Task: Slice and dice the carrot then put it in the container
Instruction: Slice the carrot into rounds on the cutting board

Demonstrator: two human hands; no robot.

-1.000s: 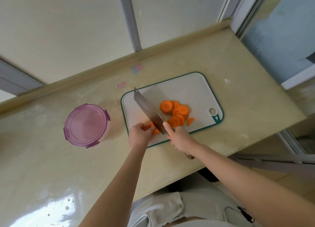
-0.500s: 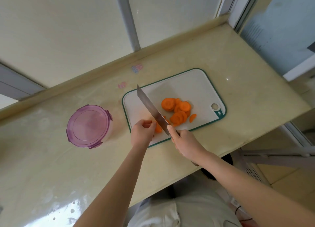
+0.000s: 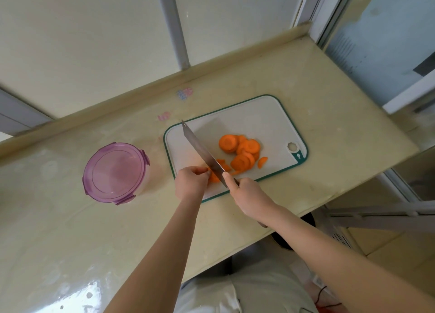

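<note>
- The left hand [image 3: 190, 183] sits at the near left part of a white rectangular plastic cutting board with a teal rim [image 3: 259, 120]; its fingers are curled and pinch a small orange carrot piece [image 3: 214, 177] against the board.
- The right hand [image 3: 247, 192] is wrapped tight round the handle of a broad steel knife [image 3: 202, 155], forefinger laid along the top of the blade.
- The blade runs diagonally from the handle toward the board's far left corner, and its near part meets the carrot piece just beside the left fingertips.
- A heap of round orange carrot slices [image 3: 242, 151] lies overlapping on the middle of the board, to the right of the blade and apart from it.
- 1 half slice [image 3: 262, 162] lies just right of the heap.
- A round clear plastic container with a closed purple clip lid [image 3: 115, 171] stands on the glossy beige counter [image 3: 329, 89], left of the board and not touching it.
</note>
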